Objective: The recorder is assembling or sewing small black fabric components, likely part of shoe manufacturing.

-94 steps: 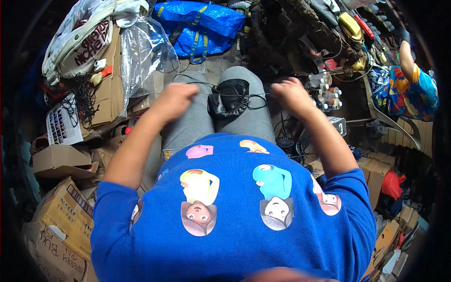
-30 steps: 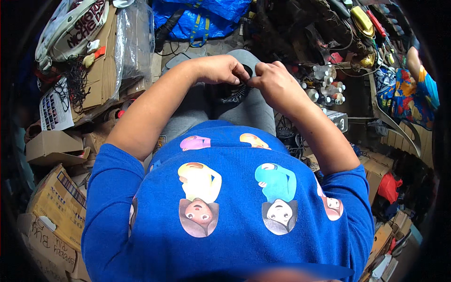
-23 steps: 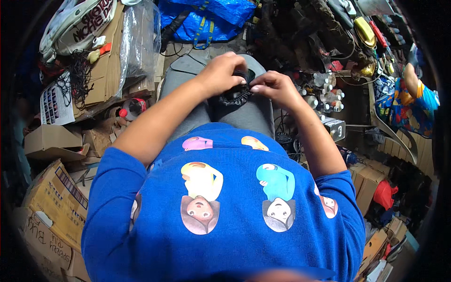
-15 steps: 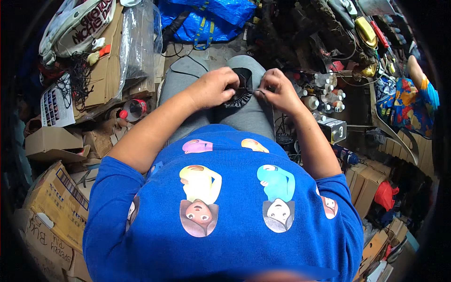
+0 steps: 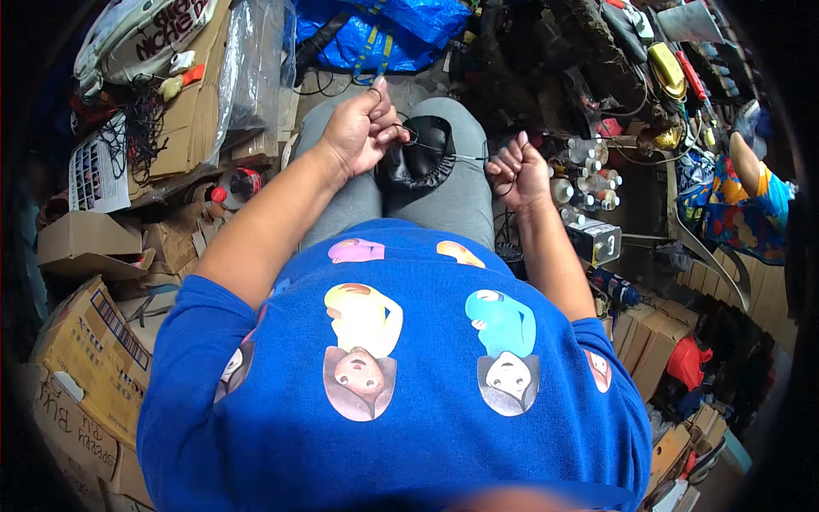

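Observation:
A black, shiny piece with a gathered, ruffled edge rests on my grey-trousered lap; its exact kind I cannot tell. Just left of it, my left hand is raised with fingers curled round a thin dark cord. On the other side, my right hand is closed palm up, thumb pointing up, gripping a thin cord pulled straight from the black piece. Neither hand grasps the black piece itself.
Flattened cardboard and a boxy carton stand at the left. A blue bag lies ahead. Several small bottles stand right of my knees. Another person's arm shows at the far right.
My hands have drawn apart from the black piece, the left moving up and left, the right outward and slightly down. A cord now stretches taut toward my right hand.

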Tool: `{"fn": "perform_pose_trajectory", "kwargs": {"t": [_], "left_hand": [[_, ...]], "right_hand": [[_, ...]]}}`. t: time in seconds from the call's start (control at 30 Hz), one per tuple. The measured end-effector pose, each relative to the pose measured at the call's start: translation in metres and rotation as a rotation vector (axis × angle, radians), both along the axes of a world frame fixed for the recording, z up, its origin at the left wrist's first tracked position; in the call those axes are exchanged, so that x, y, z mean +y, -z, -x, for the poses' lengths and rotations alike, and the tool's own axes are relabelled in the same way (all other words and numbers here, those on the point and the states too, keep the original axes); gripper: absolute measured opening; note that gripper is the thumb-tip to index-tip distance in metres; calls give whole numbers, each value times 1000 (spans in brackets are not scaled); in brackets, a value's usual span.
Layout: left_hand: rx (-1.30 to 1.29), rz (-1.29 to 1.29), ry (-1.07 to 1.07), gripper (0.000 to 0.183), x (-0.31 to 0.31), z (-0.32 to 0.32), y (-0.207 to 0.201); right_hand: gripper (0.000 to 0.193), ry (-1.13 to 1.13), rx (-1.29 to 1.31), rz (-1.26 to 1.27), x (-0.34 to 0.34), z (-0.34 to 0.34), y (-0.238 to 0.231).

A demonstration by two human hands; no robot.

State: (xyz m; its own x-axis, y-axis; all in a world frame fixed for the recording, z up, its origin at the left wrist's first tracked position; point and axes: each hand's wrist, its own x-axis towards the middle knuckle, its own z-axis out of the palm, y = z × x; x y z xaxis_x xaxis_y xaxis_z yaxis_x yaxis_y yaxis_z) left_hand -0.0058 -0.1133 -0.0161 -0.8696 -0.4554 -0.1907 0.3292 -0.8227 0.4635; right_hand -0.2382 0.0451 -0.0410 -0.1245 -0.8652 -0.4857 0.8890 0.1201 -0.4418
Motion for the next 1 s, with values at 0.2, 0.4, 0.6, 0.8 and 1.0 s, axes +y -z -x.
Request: {"fn": "perform_pose_trajectory", "kwargs": {"t": [0.2, 0.4, 0.6, 0.8, 1.0], "left_hand": [[-917, 1383, 266, 23, -70, -70, -15], [-837, 1613, -1, 35, 0, -43, -50], [-644, 1831, 459, 26, 40, -2, -24], [-534, 1648, 435, 23, 17, -24, -28], [-1218, 1527, -669, 18, -82, -150, -134]], "right_hand": [[32, -568, 893, -438, 44, 62, 5], [57, -564, 1461, 99, -14, 29, -64], [22, -862, 1900, 264, -64, -22, -74], [25, -736, 1248, -81, -37, -30, -48], [27, -673, 1459, -101, -30, -24, -44]]}}
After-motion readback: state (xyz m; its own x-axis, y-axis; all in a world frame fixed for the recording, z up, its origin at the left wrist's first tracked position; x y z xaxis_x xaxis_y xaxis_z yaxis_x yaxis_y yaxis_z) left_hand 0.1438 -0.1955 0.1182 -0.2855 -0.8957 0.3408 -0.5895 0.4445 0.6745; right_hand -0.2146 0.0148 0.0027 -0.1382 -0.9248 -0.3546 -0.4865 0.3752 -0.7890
